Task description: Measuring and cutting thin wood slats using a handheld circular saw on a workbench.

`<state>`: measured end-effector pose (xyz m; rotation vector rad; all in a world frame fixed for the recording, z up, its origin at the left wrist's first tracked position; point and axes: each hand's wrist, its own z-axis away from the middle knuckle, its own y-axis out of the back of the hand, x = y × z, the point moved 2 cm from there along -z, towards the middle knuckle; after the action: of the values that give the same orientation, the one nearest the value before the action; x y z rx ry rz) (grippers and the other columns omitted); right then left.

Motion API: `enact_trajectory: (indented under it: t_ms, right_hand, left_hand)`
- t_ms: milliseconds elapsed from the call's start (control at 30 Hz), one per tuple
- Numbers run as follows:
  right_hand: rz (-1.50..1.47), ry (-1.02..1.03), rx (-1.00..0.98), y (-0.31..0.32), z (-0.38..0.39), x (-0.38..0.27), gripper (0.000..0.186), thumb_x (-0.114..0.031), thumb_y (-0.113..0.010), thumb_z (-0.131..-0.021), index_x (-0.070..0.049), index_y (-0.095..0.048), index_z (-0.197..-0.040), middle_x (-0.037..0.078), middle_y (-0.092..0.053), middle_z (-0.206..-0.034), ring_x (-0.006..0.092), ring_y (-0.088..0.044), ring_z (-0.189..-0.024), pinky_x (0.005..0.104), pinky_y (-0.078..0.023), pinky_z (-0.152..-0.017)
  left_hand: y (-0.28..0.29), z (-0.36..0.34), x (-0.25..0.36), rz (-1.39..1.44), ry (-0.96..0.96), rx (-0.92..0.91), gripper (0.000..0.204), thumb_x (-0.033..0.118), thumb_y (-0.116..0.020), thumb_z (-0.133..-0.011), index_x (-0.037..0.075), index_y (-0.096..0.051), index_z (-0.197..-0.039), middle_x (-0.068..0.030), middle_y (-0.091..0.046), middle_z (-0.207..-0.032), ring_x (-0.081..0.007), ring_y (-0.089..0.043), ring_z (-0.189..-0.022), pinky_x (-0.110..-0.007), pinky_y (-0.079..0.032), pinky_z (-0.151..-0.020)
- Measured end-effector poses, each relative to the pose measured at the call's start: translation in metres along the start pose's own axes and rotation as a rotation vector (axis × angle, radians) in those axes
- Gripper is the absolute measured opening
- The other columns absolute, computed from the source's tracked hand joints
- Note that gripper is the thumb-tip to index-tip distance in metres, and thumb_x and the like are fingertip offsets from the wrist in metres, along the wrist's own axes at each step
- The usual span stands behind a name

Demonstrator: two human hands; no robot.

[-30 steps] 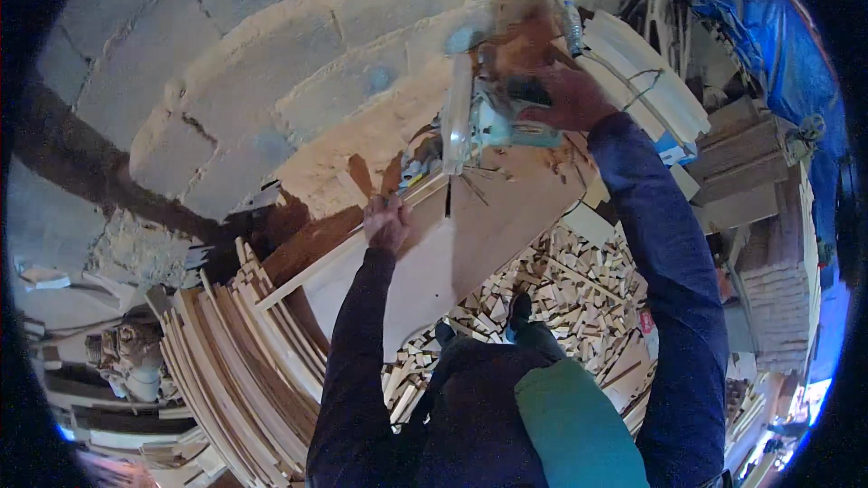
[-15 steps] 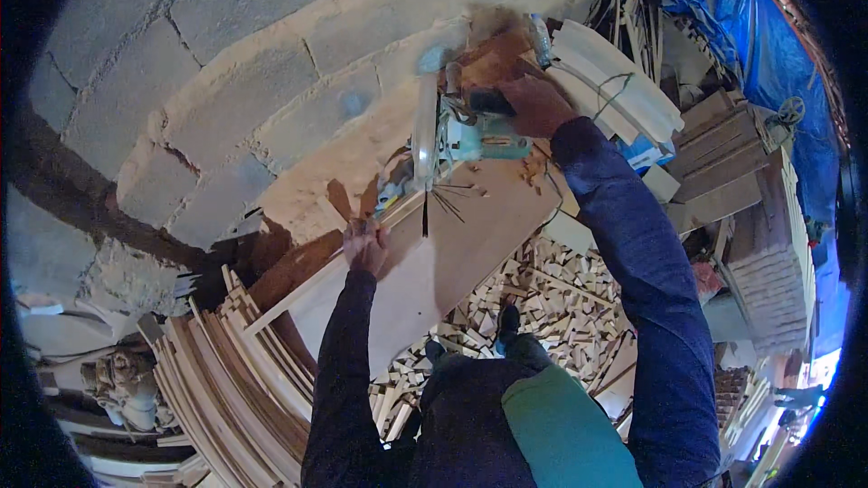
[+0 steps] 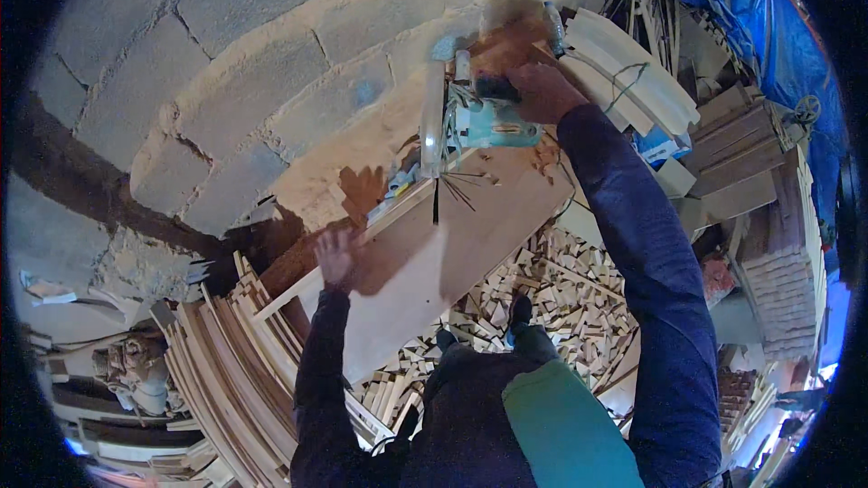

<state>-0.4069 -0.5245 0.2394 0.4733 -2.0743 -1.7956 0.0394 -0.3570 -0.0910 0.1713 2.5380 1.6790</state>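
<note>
My right hand (image 3: 545, 92) is wrapped round the black handle (image 3: 496, 88) of a teal power saw (image 3: 493, 129) at the far side of the bench. The saw's pale upright blade guard (image 3: 433, 122) stands over a dark slot in the wooden worktop (image 3: 398, 312). My left hand (image 3: 335, 258) is open above the worktop's left part, fingers spread, with nothing in it. Its shadow falls on the wall ledge behind. A wooden fence strip (image 3: 398, 206) runs between that hand and the saw. Small blue and yellow items (image 3: 402, 181) sit just behind the strip.
Long curved wooden strips (image 3: 226, 380) are stacked at the lower left. Offcuts (image 3: 561, 289) cover the floor around my feet. A block wall (image 3: 262, 81) rises behind the bench. On the right are pale boards (image 3: 624, 63), stacked planks (image 3: 723, 163) and a blue tarp (image 3: 750, 18).
My left hand has drawn back leftward from the fence strip, and its fingers have spread. My right hand stays on the saw handle. The whole view has shifted slightly.
</note>
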Motion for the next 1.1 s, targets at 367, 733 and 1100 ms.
enact_trajectory:
  t_ms: [367,733,1100]
  right_hand:
    - [-0.107,0.187,0.106,0.031,0.014,-0.019,0.039,-0.008,-0.065,-0.071,-0.010,-0.065,-0.110,0.018,-0.070,-0.099,0.0364,-0.067,-0.097,0.0470,-0.054,-0.086]
    - [0.119,0.046,0.251,0.018,0.020,-0.021,0.038,-0.011,-0.067,-0.074,-0.004,-0.061,-0.111,0.020,-0.066,-0.104,0.0383,-0.066,-0.092,0.0503,-0.054,-0.077]
    - [-0.357,-0.545,1.021,-0.154,0.229,0.143,0.025,-0.007,-0.067,-0.088,-0.001,-0.060,-0.111,0.016,-0.059,-0.118,0.0316,-0.059,-0.110,0.0424,-0.048,-0.093]
  left_hand:
    - [0.033,0.073,-0.093,-0.012,0.043,-0.323,0.054,0.038,-0.048,-0.096,0.004,-0.051,-0.138,-0.0255,-0.048,-0.141,-0.0484,-0.043,-0.131,-0.060,-0.033,-0.110]
    - [0.176,0.102,-0.047,0.138,-0.065,-0.445,0.018,0.024,-0.067,-0.089,0.008,-0.061,-0.093,-0.0144,-0.061,-0.087,-0.0358,-0.062,-0.086,-0.049,-0.051,-0.071]
    - [0.158,0.127,0.216,0.851,-0.001,-0.466,0.021,0.009,-0.066,-0.085,0.002,-0.059,-0.104,-0.0169,-0.058,-0.089,-0.0359,-0.059,-0.086,-0.042,-0.049,-0.073]
